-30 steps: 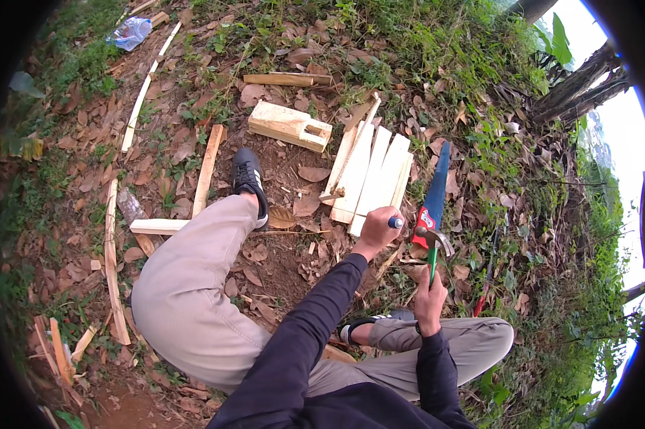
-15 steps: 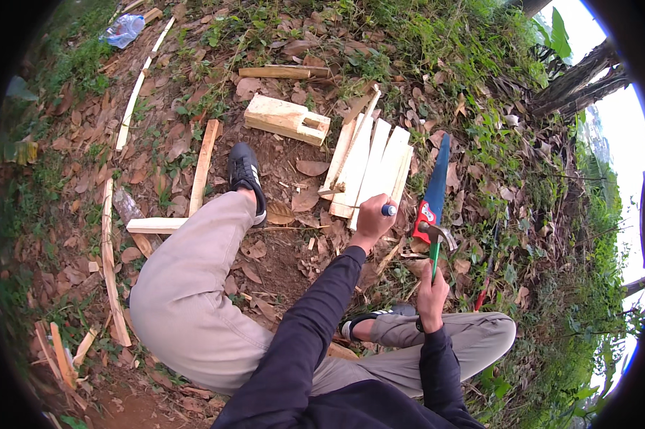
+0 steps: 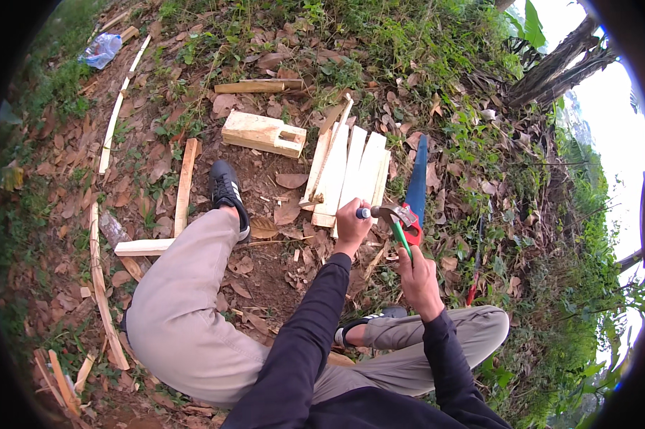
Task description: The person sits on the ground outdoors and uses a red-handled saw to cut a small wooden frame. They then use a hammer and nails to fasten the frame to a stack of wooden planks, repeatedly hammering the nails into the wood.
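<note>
My left hand (image 3: 352,227) is closed around what looks like a chisel (image 3: 363,213); only the end of its blue handle shows, and the blade is hidden. Gripped in my right hand (image 3: 419,279) is a claw hammer (image 3: 401,234) with a green handle. Its steel head is right beside the chisel's handle end; whether they touch I cannot tell. Just beyond my left hand, pale wooden boards (image 3: 351,168) lie side by side on the ground. A handsaw (image 3: 417,182) with a blue blade and red handle lies to their right, partly behind the hammer.
A wooden block (image 3: 261,134) with a slot cut in one end lies beyond my left shoe (image 3: 227,187). Wood strips (image 3: 185,186) and scraps are scattered to the left. A plastic bag (image 3: 102,50) lies far left. Tree trunks (image 3: 558,64) stand at the right.
My right hand has brought the hammer up and left, so its head is now beside the chisel's end. My left hand keeps its grip. The view has shifted slightly.
</note>
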`<action>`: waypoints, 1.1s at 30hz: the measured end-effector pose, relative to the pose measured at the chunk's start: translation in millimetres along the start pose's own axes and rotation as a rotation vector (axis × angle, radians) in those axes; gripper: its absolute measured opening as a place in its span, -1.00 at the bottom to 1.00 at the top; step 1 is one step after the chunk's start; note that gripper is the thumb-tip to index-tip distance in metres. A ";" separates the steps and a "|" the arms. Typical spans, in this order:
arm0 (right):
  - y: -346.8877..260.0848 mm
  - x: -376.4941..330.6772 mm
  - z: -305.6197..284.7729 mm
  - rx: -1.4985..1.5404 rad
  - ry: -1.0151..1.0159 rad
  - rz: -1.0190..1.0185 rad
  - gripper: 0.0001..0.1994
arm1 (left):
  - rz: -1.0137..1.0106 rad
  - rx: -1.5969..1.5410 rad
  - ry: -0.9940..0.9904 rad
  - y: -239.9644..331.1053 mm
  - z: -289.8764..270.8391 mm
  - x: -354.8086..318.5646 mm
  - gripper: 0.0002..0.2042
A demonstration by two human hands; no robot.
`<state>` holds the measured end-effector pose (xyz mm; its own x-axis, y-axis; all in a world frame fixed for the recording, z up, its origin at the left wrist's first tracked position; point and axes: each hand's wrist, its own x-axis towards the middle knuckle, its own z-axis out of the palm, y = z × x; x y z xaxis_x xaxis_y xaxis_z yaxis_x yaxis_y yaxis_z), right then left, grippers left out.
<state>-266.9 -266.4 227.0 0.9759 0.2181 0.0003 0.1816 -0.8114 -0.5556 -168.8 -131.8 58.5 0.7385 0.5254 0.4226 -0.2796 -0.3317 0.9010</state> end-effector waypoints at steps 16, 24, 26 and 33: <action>-46.0 8.2 -13.4 0.351 0.461 -0.121 -0.68 | -0.066 0.039 -0.031 -2.0 -6.9 4.0 -0.78; -73.6 31.4 -39.8 0.034 0.277 -0.118 -0.73 | -0.039 0.060 -0.004 -12.6 -8.8 16.7 -0.75; -57.8 13.1 -36.2 0.176 0.518 -0.179 -0.72 | -0.050 0.020 -0.012 -4.3 -11.1 3.3 -0.75; -49.1 28.6 -6.2 -0.016 0.124 -0.093 -0.74 | -0.027 0.042 -0.058 -4.9 -6.6 1.6 -0.81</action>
<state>-247.1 -223.7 259.5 0.9620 0.2248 0.1547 0.2729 -0.7995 -0.5350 -170.2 -124.2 55.5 0.7802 0.4886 0.3905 -0.2336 -0.3515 0.9066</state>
